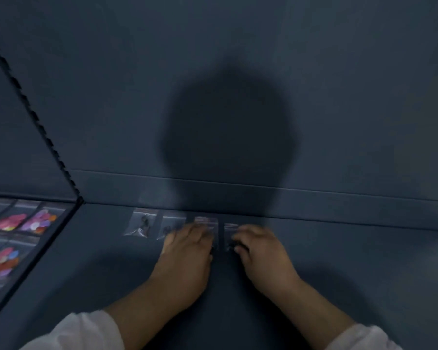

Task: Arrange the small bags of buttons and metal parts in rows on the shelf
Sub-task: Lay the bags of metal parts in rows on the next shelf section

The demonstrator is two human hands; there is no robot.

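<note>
Left hand (187,246) lies flat, its fingers resting on the third metal-parts bag (206,220) at frame centre. Right hand (259,248) curls over the fourth bag (230,227) just beside it, its grip too blurred to tell.

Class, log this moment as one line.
left hand on third bag | right hand on fourth bag | row at shelf back

Four bags of dark metal parts lie in one row along the back edge of the shelf (106,261): first bag (142,224), second bag (171,226), third bag (205,220), fourth bag (230,227). Left of the divider (49,145), three button bags show plainly: a pink bag (41,221), a red bag (9,222), a lower bag (7,261). Others at the frame's edge are too blurred to count.
</note>
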